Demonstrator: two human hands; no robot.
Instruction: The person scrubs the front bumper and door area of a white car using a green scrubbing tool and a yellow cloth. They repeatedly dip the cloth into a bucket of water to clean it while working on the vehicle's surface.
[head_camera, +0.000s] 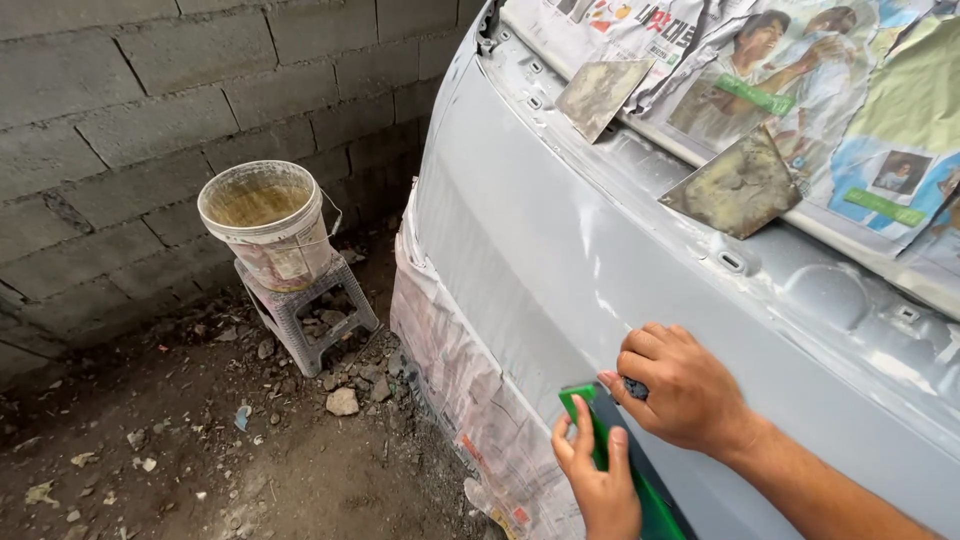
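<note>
A grey primed car body panel fills the right half of the view. My left hand grips the lower end of a long green sanding block pressed flat against the panel. My right hand rests on the block's upper end, fingers curled over a dark piece under it. Both hands sit low on the panel, near its masked lower edge.
Newspaper masking is taped along the panel's lower edge, more newspaper covers the top. Two dirty putty scrapers lie on the ledge. A white bucket stands on a plastic stool by the block wall. Dirt floor with stones lies at left.
</note>
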